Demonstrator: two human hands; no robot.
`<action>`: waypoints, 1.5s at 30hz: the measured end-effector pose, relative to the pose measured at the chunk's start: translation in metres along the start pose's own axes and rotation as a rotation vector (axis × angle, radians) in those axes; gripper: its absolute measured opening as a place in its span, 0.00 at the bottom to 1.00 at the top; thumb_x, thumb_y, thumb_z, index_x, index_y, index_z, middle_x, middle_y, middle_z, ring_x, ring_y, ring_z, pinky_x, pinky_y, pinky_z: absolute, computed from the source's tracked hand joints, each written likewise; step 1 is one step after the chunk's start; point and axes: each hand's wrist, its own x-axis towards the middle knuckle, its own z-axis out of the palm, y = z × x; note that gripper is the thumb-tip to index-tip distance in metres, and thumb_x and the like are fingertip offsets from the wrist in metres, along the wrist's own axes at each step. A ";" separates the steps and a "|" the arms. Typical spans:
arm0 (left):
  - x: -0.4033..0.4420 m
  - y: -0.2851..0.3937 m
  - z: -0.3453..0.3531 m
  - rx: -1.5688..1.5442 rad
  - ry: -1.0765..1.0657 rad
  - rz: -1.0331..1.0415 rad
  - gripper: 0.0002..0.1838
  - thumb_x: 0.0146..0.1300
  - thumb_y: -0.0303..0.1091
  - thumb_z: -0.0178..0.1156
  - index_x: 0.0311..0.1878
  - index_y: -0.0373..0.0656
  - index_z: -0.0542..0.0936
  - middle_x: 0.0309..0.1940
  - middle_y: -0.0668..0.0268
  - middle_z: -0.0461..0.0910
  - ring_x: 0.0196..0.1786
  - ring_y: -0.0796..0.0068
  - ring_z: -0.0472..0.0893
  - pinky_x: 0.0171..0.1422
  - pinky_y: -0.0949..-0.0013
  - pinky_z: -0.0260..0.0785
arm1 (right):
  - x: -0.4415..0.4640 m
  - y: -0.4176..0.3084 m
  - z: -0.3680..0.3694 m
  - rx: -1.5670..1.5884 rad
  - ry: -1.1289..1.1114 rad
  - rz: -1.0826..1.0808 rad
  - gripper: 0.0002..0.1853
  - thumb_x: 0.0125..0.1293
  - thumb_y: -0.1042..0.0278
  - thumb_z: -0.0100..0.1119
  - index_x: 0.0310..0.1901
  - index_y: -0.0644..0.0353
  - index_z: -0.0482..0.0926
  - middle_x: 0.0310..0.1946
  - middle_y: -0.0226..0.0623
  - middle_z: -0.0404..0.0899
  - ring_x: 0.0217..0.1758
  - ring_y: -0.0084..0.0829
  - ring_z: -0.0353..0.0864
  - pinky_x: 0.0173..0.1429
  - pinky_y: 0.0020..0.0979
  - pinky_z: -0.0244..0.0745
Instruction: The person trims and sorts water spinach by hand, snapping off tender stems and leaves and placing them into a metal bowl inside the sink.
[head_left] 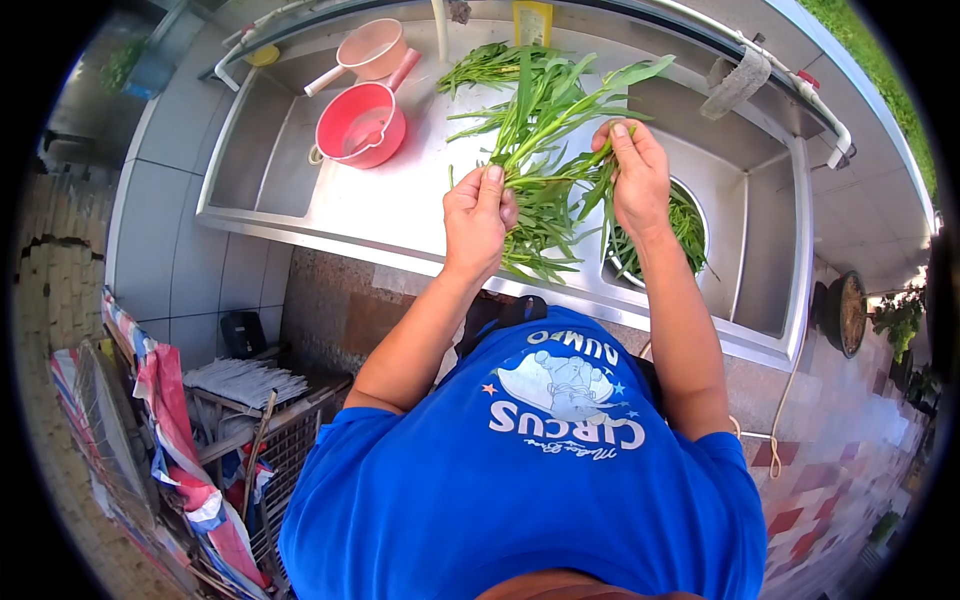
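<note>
My left hand [478, 222] is closed around the stems of long-leaved greens that look like water spinach [545, 125]. Their leafy tops fan up and to the right over the steel counter. My right hand [638, 172] pinches leafy pieces of the same greens, which hang down between its fingers. Beneath both hands, a loose heap of greens [540, 235] lies on the counter. In the right basin, partly hidden by my right forearm, a round metal bowl [704, 215] holds more green pieces [686, 232]. Another bunch of greens [492, 68] rests farther back.
Left on the counter stand a red dipper [362, 150] and a paler pink dipper [370, 48]. A yellow container [532, 22] is at the back. A grey cloth [738, 82] hangs over the right basin [775, 220]. The sink's front edge [400, 258] runs before my body.
</note>
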 end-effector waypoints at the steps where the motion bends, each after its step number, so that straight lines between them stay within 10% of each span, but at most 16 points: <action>1: 0.002 0.002 -0.001 -0.019 0.021 -0.008 0.14 0.83 0.37 0.53 0.39 0.40 0.76 0.24 0.73 0.70 0.23 0.85 0.66 0.25 0.76 0.56 | 0.006 -0.013 -0.010 0.044 0.079 0.052 0.10 0.82 0.67 0.52 0.44 0.63 0.79 0.36 0.32 0.81 0.42 0.23 0.76 0.52 0.26 0.70; 10: 0.014 0.018 -0.021 -0.107 0.079 -0.024 0.14 0.83 0.36 0.51 0.38 0.41 0.73 0.26 0.70 0.70 0.25 0.82 0.65 0.27 0.75 0.56 | 0.026 -0.060 -0.071 0.092 0.181 -0.453 0.11 0.84 0.68 0.47 0.48 0.66 0.75 0.32 0.36 0.75 0.41 0.30 0.78 0.56 0.39 0.77; 18: 0.020 0.023 -0.024 -0.202 0.056 -0.125 0.13 0.84 0.36 0.50 0.40 0.40 0.70 0.30 0.68 0.68 0.28 0.81 0.64 0.29 0.75 0.57 | -0.001 -0.065 -0.035 -0.576 0.007 -0.564 0.06 0.78 0.71 0.58 0.45 0.64 0.81 0.34 0.29 0.80 0.31 0.21 0.73 0.39 0.25 0.71; 27: 0.021 0.023 -0.022 -0.220 -0.006 -0.183 0.12 0.83 0.36 0.51 0.41 0.40 0.71 0.29 0.69 0.68 0.27 0.81 0.64 0.29 0.75 0.56 | 0.008 -0.043 -0.012 -1.052 -0.201 -0.806 0.07 0.60 0.75 0.69 0.40 0.60 0.86 0.32 0.39 0.81 0.40 0.46 0.83 0.43 0.41 0.77; 39: 0.027 0.018 -0.016 -0.232 -0.006 -0.227 0.13 0.83 0.37 0.52 0.38 0.42 0.72 0.28 0.69 0.69 0.27 0.81 0.64 0.28 0.75 0.56 | 0.008 -0.021 -0.001 -0.858 -0.101 -0.028 0.12 0.58 0.62 0.77 0.40 0.58 0.87 0.33 0.43 0.87 0.37 0.47 0.84 0.44 0.43 0.79; 45: 0.031 0.013 -0.015 -0.189 -0.013 -0.237 0.12 0.83 0.36 0.51 0.40 0.41 0.72 0.29 0.69 0.69 0.27 0.82 0.64 0.28 0.76 0.55 | 0.011 -0.019 -0.010 -0.845 -0.357 -0.488 0.09 0.59 0.67 0.74 0.39 0.60 0.89 0.34 0.43 0.87 0.39 0.46 0.84 0.45 0.42 0.78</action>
